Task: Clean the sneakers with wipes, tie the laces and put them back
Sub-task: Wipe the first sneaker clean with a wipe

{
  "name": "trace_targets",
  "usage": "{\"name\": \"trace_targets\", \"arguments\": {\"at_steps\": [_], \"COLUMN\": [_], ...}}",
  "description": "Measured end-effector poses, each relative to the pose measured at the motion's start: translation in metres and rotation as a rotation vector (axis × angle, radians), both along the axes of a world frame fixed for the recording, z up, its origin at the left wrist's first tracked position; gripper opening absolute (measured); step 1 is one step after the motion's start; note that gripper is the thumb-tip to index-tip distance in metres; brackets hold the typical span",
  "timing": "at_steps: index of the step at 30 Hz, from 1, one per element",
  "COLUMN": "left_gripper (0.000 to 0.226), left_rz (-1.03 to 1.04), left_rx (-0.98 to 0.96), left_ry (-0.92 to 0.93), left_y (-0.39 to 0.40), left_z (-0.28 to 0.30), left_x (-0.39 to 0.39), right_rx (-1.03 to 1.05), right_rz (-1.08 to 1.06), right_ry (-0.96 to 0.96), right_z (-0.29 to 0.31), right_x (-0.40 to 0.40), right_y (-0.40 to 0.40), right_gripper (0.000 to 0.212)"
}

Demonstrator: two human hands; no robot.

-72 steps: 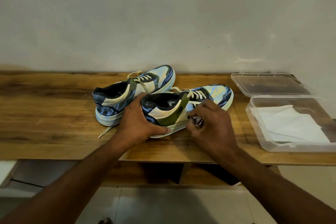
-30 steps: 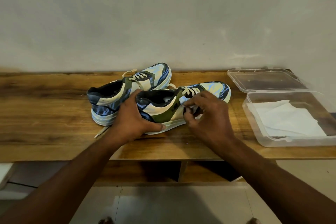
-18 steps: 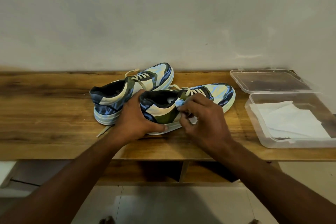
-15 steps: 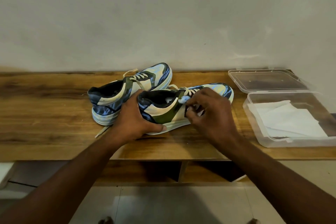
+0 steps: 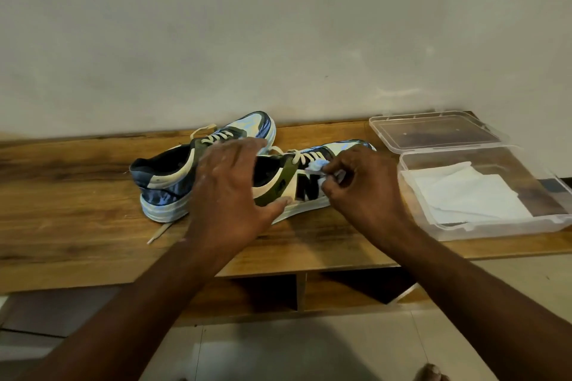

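Observation:
Two blue, cream and olive sneakers stand side by side on the wooden shelf top (image 5: 77,195). My left hand (image 5: 235,189) grips the heel of the near sneaker (image 5: 297,189), thumb on its side, fingers over the collar. My right hand (image 5: 362,192) pinches a crumpled white wipe (image 5: 315,168) against that sneaker's side, just above the black letter. The far sneaker (image 5: 167,182) sits behind to the left, its cream laces loose, one lace end trailing onto the wood.
At the right stands a clear plastic box (image 5: 483,226) with white wipes (image 5: 464,195) inside, its hinged lid (image 5: 433,131) lying open behind it. A plain wall rises behind the shelf. Open cubbies show below the shelf top, above a tiled floor.
My right hand has kept rubbing the wipe over the near sneaker's side, shifting toward the laces so the black letter shows. My left hand has stayed on the heel.

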State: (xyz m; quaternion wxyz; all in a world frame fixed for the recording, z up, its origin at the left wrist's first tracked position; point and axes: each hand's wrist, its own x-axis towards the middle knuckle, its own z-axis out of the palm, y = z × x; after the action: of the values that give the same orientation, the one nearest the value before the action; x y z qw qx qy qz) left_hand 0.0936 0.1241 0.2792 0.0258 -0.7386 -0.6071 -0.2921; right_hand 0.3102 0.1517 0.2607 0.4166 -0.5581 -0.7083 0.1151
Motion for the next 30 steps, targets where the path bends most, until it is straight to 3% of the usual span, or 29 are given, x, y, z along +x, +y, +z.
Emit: {"name": "trace_targets", "arguments": {"at_steps": [4,10,19,23,27,30], "left_gripper": [0.093,0.102,0.103,0.104,0.103,0.104], "left_rz": [-0.098,-0.115,-0.182,-0.210,-0.237,-0.242], "left_rx": [-0.004,-0.118,-0.013,-0.007,-0.011,-0.004], "left_ry": [0.269,0.464,0.468,0.470,0.465,0.465], "left_y": [0.014,0.031,0.034,0.035,0.036,0.036], "left_z": [0.002,-0.009,-0.017,-0.018,-0.018,-0.018], "left_x": [0.028,0.045,0.022,0.012,0.007,0.006], "right_rx": [0.003,-0.049,-0.041,-0.040,-0.014,-0.031], "right_rz": [-0.058,0.021,-0.160,-0.056,0.129,0.072], "right_ry": [0.041,0.042,0.141,0.091,-0.085,-0.035], "right_z": [-0.002,-0.011,-0.010,-0.017,-0.016,-0.012], "right_x": [0.009,0.009,0.038,0.017,-0.007,0.001], "right_y": [0.003,-0.009,0.003,-0.011,-0.029,-0.020], "right_gripper": [0.008,0.014,0.023,0.023,0.022,0.018]}}
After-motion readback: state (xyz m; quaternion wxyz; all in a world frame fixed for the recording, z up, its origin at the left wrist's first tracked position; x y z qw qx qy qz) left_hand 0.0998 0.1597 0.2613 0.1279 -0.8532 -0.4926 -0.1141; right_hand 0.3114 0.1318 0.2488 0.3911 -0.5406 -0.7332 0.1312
